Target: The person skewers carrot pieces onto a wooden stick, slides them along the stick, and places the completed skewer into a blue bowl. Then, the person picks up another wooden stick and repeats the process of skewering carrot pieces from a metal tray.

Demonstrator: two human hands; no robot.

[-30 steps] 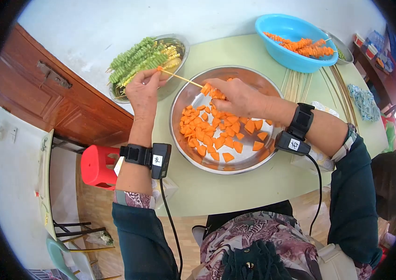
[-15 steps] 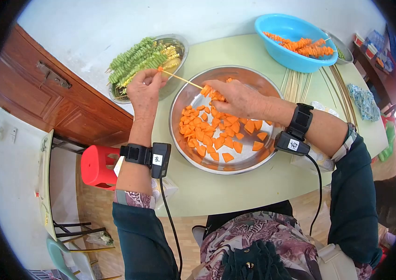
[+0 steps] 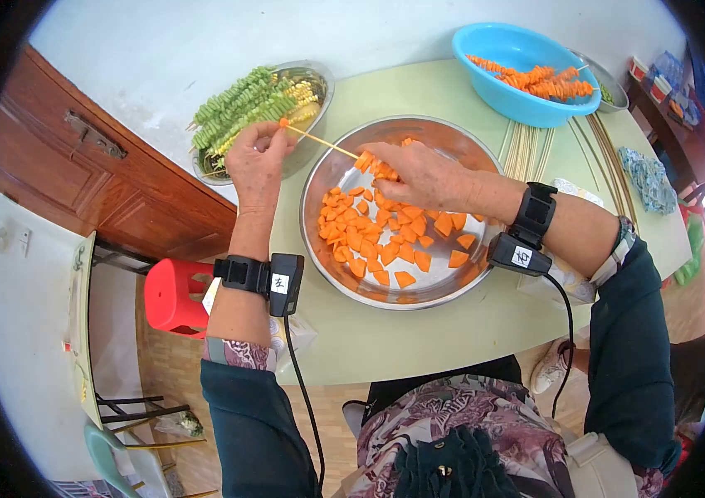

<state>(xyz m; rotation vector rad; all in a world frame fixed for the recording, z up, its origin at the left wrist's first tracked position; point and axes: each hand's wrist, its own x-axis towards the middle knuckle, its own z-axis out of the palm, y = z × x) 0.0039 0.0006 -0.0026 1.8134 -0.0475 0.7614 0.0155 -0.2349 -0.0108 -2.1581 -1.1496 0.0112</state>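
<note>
A thin wooden skewer slants across the left rim of a steel basin. My left hand is closed at its upper end, fingertips pinched by a small carrot piece. Over the basin, my right hand grips the skewer's other end, where carrot pieces are threaded close together; part of them is hidden by the fingers. Many loose carrot chunks lie in the basin below.
A bowl of green and yellow vegetable skewers stands at the back left. A blue tub holds carrot skewers at the back right, with bare skewers in front. A red stool stands left; a person's shoe shows lower right.
Both hands and the skewer stay almost still. Another person's shoe and leg have come into view at the lower right, beside the table.
</note>
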